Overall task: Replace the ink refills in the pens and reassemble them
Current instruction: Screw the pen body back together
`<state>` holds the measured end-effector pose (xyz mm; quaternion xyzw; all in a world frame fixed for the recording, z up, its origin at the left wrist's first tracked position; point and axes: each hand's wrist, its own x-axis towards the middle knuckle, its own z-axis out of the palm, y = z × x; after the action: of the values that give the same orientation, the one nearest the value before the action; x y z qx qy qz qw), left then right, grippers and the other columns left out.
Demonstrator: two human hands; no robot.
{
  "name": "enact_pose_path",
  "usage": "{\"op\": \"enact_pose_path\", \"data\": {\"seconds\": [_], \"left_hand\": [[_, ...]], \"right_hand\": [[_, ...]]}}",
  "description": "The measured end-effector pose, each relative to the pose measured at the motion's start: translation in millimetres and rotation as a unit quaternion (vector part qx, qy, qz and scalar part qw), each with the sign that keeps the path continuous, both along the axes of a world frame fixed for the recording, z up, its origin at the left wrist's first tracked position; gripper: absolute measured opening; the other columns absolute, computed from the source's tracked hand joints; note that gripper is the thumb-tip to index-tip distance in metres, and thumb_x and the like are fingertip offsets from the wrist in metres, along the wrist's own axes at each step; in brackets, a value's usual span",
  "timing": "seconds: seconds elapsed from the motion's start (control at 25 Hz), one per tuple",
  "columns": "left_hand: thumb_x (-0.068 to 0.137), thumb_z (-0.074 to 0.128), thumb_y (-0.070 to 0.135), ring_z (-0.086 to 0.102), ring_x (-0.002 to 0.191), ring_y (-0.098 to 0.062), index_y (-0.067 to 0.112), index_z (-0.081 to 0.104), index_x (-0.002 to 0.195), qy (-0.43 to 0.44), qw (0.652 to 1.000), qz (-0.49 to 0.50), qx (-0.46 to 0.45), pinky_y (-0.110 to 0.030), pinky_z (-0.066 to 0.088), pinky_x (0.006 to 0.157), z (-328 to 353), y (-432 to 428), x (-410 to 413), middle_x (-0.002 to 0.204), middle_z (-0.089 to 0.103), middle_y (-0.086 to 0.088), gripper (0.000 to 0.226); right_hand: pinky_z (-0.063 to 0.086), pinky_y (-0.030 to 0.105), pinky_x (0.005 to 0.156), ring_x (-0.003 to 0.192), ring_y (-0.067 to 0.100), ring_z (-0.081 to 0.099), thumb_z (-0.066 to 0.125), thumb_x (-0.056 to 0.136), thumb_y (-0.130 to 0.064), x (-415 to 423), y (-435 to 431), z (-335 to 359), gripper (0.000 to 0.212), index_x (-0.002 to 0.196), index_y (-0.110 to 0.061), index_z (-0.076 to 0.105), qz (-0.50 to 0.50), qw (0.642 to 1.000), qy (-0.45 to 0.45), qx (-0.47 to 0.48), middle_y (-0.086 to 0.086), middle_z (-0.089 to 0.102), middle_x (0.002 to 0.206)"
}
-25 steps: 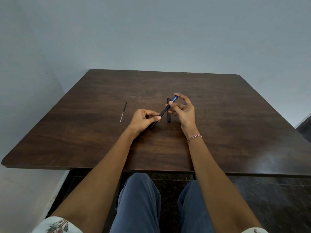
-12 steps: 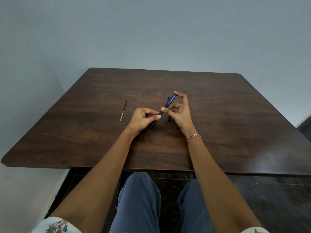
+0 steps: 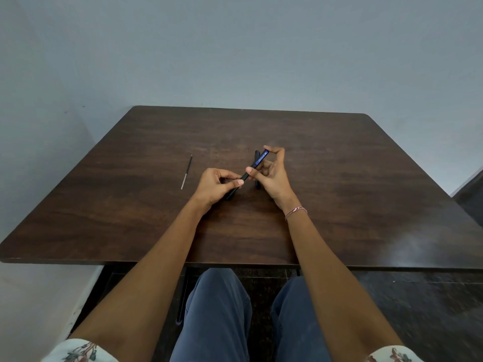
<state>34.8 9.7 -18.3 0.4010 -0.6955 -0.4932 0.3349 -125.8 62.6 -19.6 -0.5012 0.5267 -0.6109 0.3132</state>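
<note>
- Tabletop (image 3: 339, 178): we work near its middle.
- Our left hand (image 3: 217, 184) pinches the pen (image 3: 258, 162) by its near end, our right hand (image 3: 271, 176) by its far blue end.
- The pen's axis runs near-left to far-right.
- Refill (image 3: 187, 172) lies toward the left edge, nearer our left hand.

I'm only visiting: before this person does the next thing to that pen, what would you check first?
1. Left hand has a grip on the pen at its black lower end: ok.
2. Right hand pinches the blue-labelled upper part: ok.
3. Pen's halves fully joined: cannot tell.
4. Refill inside it: cannot tell.
5. Loose refill lies on the table, apart from both hands: ok.
6. Second pen lies behind the right hand: ok.
</note>
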Motion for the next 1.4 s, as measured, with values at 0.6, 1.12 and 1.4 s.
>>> {"op": "enact_pose_path", "data": {"seconds": [0.6,1.12,1.4], "left_hand": [[0.071,0.082,0.013,0.064,0.068,0.001,0.019,0.074,0.094,0.016,1.0,-0.024,-0.01,-0.015,0.052,0.061,2.3,0.0,-0.4,0.082,0.073,0.003,0.025],[0.069,0.08,0.003,0.066,0.078,0.001,0.024,0.069,0.108,-0.029,0.994,-0.098,-0.026,-0.011,0.05,0.081,7.0,-0.4,3.7,0.095,0.072,0.003,0.045],[0.066,0.084,0.007,0.065,0.07,0.001,0.019,0.074,0.099,-0.058,0.996,-0.047,-0.054,-0.017,0.051,0.076,1.7,-0.3,-0.6,0.081,0.072,0.007,0.036]], "right_hand": [[0.054,0.02,0.078,0.072,0.01,0.065,0.073,0.083,-0.015,2.6,-1.6,1.7,0.075,0.146,-0.02,0.034,-0.138,0.985,0.104,-0.02,0.001,0.064,0.071],[0.058,0.024,0.078,0.068,0.009,0.065,0.072,0.084,-0.012,-4.1,-4.3,0.8,0.072,0.146,-0.018,0.036,-0.249,0.967,0.042,-0.013,-0.005,0.059,0.065],[0.055,0.013,0.07,0.074,0.021,0.071,0.071,0.085,-0.011,-2.8,-3.3,1.2,0.073,0.147,-0.02,0.034,-0.243,0.969,0.03,-0.009,0.004,0.065,0.071]]}}
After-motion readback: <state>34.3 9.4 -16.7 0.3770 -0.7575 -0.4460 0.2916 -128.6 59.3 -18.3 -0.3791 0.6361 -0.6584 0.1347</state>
